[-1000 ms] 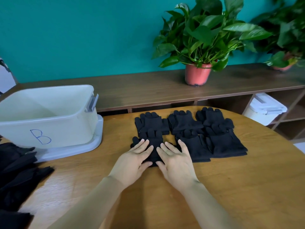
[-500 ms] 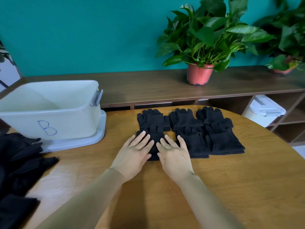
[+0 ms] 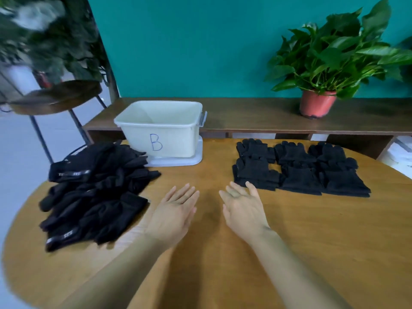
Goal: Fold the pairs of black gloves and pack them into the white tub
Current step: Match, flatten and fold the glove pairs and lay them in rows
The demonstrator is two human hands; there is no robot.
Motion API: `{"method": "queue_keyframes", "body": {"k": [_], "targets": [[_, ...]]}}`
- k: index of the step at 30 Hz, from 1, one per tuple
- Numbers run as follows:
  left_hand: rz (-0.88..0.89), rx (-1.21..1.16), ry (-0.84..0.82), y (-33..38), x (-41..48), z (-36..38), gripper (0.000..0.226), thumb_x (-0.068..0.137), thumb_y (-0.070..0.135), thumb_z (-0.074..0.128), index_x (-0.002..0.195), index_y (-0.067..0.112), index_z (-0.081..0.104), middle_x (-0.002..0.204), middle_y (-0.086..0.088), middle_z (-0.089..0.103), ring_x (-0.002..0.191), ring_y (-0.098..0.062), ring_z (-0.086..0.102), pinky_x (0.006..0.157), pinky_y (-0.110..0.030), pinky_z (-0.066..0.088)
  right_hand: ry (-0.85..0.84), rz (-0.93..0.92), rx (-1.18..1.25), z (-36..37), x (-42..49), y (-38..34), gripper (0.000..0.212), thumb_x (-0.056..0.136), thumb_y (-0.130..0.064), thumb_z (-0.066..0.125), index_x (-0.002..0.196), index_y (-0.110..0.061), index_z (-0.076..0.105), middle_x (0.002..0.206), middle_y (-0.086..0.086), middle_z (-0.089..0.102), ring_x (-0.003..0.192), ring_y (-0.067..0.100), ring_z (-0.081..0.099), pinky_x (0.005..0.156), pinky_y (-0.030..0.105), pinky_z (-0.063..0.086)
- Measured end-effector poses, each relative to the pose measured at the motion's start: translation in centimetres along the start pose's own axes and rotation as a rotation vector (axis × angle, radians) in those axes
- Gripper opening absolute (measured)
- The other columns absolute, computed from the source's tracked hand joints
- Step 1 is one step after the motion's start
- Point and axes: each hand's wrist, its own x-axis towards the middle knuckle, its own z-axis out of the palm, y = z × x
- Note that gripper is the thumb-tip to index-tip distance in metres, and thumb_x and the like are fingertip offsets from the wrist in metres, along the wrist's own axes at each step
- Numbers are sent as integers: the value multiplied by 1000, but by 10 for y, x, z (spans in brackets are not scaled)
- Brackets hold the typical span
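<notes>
Now both hands have come off the leftmost of the folded pairs [image 3: 256, 169], which they were pressing flat half a second ago. The left hand [image 3: 176, 210] and right hand [image 3: 243, 208] hang over bare tabletop [image 3: 223, 259]. Each grip is apart, the fingers straight and holding nothing. The right hand's fingertips [image 3: 250, 186] sit at the near edge of that pair; whether they touch it cannot be told.

The view has also swung left, so the loose heap of black gloves [image 3: 93, 190] now shows whole at the tabletop's left side. The white tub [image 3: 160, 132], marked B, stands upright on its lid at the far edge, between the heap and the folded row.

The folded gloves lie in three neat stacks side by side on the right, well apart from the tub. As far as its inside can be seen, nothing has been packed yet. That fold looks finished, and the leftward turn suggests the heap is next.
</notes>
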Motion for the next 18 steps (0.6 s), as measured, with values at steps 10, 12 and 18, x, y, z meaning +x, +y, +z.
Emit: {"method": "queue_keyframes", "body": {"k": [10, 12, 18], "targets": [[-146, -21, 29, -61, -73, -45, 66, 98, 40, 11, 147, 13, 47, 154, -3, 42, 148, -16, 28, 123, -28, 3, -50, -133, -34, -12, 9, -86, 41, 95, -23, 58, 135, -18, 58, 141, 5, 56, 141, 17, 40, 120, 45, 9], [-155, -26, 30, -71, -82, -46, 68, 98, 42, 7, 150, 16, 41, 159, -2, 34, 151, -15, 20, 122, -27, -3, -26, -104, -3, -8, 10, -96, 39, 69, -18, 85, 107, -15, 75, 109, 6, 74, 114, 19, 65, 109, 48, 33], [-204, -20, 41, -105, -102, -48, 65, 98, 42, 14, 147, 15, 47, 155, -2, 40, 149, -15, 27, 121, -28, 2, 4, -182, 15, 6, 26, -133, 40, 51, -18, 92, 89, -16, 78, 90, 3, 77, 97, 20, 72, 91, 51, 51]]}}
